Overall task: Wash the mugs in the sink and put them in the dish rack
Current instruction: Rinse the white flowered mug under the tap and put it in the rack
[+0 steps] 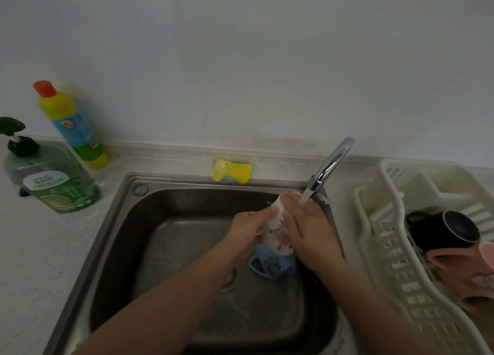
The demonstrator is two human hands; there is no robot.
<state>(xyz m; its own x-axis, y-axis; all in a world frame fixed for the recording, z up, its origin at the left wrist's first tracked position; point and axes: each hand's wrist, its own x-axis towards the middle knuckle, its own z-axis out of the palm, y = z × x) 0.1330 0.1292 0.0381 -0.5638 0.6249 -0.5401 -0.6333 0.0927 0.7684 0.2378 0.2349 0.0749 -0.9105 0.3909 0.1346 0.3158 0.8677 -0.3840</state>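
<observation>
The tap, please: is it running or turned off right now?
Running: a stream of water falls from the tap onto the right hand.

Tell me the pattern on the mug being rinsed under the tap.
White mug with pink flowers, seen in the head view.

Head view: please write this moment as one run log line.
stage: rinsing | left hand + right hand: hold floral mug under faucet | sink: blue mug | dish rack: black mug, pink mug
</observation>
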